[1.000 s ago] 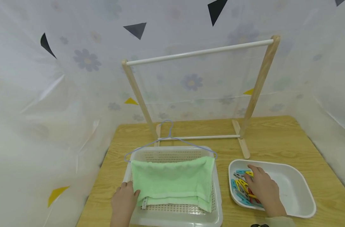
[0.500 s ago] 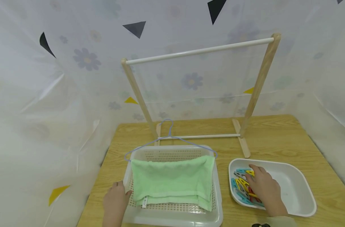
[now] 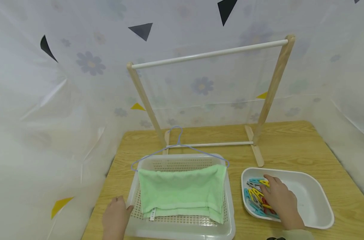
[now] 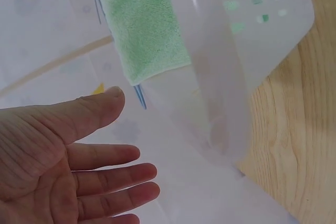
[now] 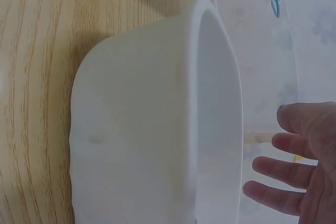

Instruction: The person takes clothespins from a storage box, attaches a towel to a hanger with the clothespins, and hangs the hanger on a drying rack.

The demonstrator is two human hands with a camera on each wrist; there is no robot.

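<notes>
My left hand (image 3: 116, 215) is just left of the white perforated basket (image 3: 182, 233), its fingers spread and holding nothing in the left wrist view. A light green towel (image 3: 182, 191) hangs folded over a blue hanger (image 3: 179, 144) that spans the basket. My right hand (image 3: 280, 199) is over the white tub (image 3: 315, 200), beside several blue, yellow, red and grey clothespins (image 3: 255, 196) at its left end. In the right wrist view, the right fingers (image 5: 283, 171) are relaxed and apart above the tub's rim, with nothing between them. The tub wall hides the clothespins there.
Behind the basket stands a drying rack with wooden legs (image 3: 273, 90) and a white top bar (image 3: 208, 54). Everything stands on a wood-grain table (image 3: 289, 150). A floral plastic sheet (image 3: 182, 26) surrounds the table on the back and sides.
My left hand has let go of the towel's left edge area and moved left and slightly down, off the basket. The right hand has shifted only slightly over the tub.
</notes>
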